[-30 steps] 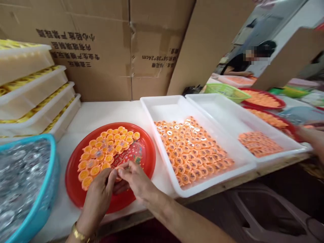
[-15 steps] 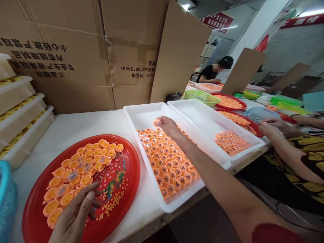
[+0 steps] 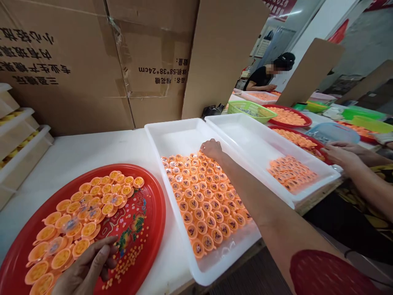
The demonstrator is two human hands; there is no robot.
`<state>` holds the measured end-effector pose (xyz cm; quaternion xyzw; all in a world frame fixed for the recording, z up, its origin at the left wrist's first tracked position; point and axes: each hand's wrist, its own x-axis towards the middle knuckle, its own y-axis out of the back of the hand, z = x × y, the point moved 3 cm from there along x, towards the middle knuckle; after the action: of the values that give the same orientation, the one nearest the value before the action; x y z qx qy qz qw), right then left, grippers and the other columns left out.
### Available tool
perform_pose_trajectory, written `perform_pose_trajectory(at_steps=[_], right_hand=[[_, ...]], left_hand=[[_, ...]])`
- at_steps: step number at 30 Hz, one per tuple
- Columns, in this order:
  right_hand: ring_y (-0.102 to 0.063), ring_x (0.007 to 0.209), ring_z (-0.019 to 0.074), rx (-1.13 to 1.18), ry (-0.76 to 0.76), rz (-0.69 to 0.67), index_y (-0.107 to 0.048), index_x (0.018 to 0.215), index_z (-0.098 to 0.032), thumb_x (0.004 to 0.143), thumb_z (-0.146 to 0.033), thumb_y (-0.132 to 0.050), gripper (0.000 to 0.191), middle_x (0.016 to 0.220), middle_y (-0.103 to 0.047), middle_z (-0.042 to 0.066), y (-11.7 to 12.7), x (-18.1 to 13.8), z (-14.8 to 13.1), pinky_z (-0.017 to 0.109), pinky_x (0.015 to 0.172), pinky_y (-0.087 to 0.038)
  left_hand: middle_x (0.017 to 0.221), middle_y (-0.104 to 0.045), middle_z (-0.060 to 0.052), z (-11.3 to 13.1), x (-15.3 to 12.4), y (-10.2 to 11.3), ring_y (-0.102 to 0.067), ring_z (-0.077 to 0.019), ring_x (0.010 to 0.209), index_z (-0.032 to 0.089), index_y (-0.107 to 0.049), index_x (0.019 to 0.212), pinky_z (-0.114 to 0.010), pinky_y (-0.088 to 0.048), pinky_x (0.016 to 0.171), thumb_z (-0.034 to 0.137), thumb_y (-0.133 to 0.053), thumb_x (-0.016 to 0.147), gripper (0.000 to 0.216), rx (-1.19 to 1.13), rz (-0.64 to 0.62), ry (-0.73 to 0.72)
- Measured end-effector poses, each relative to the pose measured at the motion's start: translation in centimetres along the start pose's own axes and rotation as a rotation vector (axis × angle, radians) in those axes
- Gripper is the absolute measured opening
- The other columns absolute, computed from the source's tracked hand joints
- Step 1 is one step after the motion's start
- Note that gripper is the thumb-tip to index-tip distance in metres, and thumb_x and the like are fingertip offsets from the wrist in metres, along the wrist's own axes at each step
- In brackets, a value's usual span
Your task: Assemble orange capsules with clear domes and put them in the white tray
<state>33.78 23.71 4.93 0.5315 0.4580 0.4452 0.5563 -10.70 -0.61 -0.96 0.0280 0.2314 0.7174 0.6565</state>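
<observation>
My right hand [image 3: 211,148] is closed at the far edge of the packed rows in a white tray [image 3: 193,268]. A small orange toy cup [image 3: 202,153] shows partly at its fingertips; the fingers hide the rest. Rows of similar orange cups with printed, shiny tops [image 3: 207,205] fill the tray's near and middle parts. On the left, my left hand [image 3: 89,266] hovers over the near part of a round red tray [image 3: 158,213], fingers loosely apart. Orange cups with yellow bits inside [image 3: 81,248] cover that tray's left side, and loose yellow pellets [image 3: 127,262] lie near its right edge.
A second white tray [image 3: 242,127] with orange cups stands alongside on the right. Cardboard [image 3: 159,37] walls the back, and stacked cream tubs [image 3: 24,151] stand left. A co-worker's hands [image 3: 344,153] are at the right; another person [image 3: 260,78] sits farther back.
My right hand has lowered the orange cup from above the white tray to the far edge of the rows. My left hand stays over the red tray. The view has shifted slightly.
</observation>
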Motion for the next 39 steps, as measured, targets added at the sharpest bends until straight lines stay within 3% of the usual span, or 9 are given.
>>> perform_pose_trajectory(at_steps=[4,7,10,13,17,25,30,34,39], right_hand=[[-0.049,0.115,0.0259,-0.008,0.045,0.047,-0.068,0.097,-0.017,0.087,-0.026,-0.059,0.016,0.110,-0.065,0.010,1.3,-1.3,-0.7,0.042,0.095,-0.033],[-0.048,0.115,0.0275,0.041,0.080,0.130,-0.069,0.101,-0.015,0.090,-0.023,-0.049,0.024,0.112,-0.064,0.016,3.3,-3.2,-3.1,0.041,0.092,-0.031],[-0.053,0.110,0.0263,0.180,0.190,0.242,-0.066,0.110,-0.018,0.090,-0.024,-0.048,0.027,0.110,-0.066,0.012,5.5,-7.0,-7.7,0.039,0.091,-0.036],[-0.062,0.093,0.0202,0.413,0.503,0.096,-0.069,0.103,-0.026,0.089,-0.028,-0.052,0.022,0.103,-0.070,0.003,6.4,-12.8,-14.0,0.033,0.083,-0.044],[-0.064,0.093,0.0225,0.363,0.623,-0.124,-0.069,0.098,-0.026,0.086,-0.027,-0.057,0.017,0.103,-0.071,0.002,5.3,-17.8,-20.5,0.032,0.076,-0.046],[-0.065,0.088,0.0263,0.207,0.588,-0.170,-0.067,0.102,-0.019,0.079,-0.024,-0.063,0.023,0.095,-0.070,0.010,3.2,-18.5,-26.8,0.031,0.065,-0.045],[-0.065,0.087,0.0290,0.217,0.508,-0.119,-0.064,0.108,-0.016,0.081,-0.022,-0.059,0.028,0.095,-0.069,0.013,3.4,-19.9,-28.6,0.034,0.064,-0.044],[-0.065,0.078,0.0246,0.411,0.446,0.015,-0.065,0.094,-0.020,0.086,-0.028,-0.054,0.016,0.084,-0.070,0.007,3.1,-22.7,-28.6,0.033,0.061,-0.043],[-0.066,0.075,0.0188,0.613,0.653,-0.285,-0.063,0.086,-0.022,0.086,-0.028,-0.057,0.009,0.082,-0.071,0.002,-0.6,-30.1,-30.7,0.029,0.064,-0.044]], left_hand=[[0.069,-0.067,-0.004,2.7,-1.0,-0.6,-0.060,-0.0169,0.059,0.016,-0.069,0.102,-0.027,-0.053,0.055,0.062,-0.058,0.075,0.054,-0.011,0.066,-0.062],[0.064,-0.064,-0.002,3.5,-1.3,-0.2,-0.058,-0.0154,0.057,0.014,-0.068,0.100,-0.026,-0.050,0.053,0.056,-0.054,0.081,0.048,-0.008,0.065,-0.105],[0.070,-0.065,-0.003,3.5,-1.0,1.2,-0.059,-0.0158,0.061,0.016,-0.067,0.100,-0.027,-0.050,0.056,0.046,-0.050,0.085,0.038,0.135,0.092,-0.169],[0.082,-0.068,-0.005,4.0,-0.5,2.6,-0.063,-0.0176,0.073,0.018,-0.068,0.093,-0.030,-0.050,0.067,0.036,-0.050,0.086,0.026,0.328,0.168,-0.296],[0.088,-0.068,-0.005,5.4,0.1,3.6,-0.063,-0.0192,0.083,0.019,-0.068,0.088,-0.033,-0.048,0.077,0.027,-0.050,0.085,0.019,0.488,0.278,-0.433],[0.089,-0.067,-0.005,4.0,-1.4,6.3,-0.064,-0.0179,0.081,0.018,-0.067,0.088,-0.031,-0.048,0.074,0.023,-0.049,0.087,0.018,0.506,0.360,-0.457],[0.084,-0.066,-0.005,2.8,-3.6,8.4,-0.062,-0.0162,0.076,0.017,-0.067,0.089,-0.029,-0.048,0.072,0.020,-0.045,0.088,0.023,0.484,0.433,-0.455],[0.086,-0.066,-0.006,1.0,-5.4,9.4,-0.063,-0.0172,0.081,0.017,-0.066,0.090,-0.030,-0.049,0.075,0.019,-0.046,0.087,0.020,0.460,0.386,-0.405],[0.091,-0.066,-0.007,-1.5,-6.6,9.7,-0.062,-0.0197,0.087,0.018,-0.065,0.092,-0.034,-0.049,0.082,0.019,-0.047,0.087,0.019,0.561,0.408,-0.360]])
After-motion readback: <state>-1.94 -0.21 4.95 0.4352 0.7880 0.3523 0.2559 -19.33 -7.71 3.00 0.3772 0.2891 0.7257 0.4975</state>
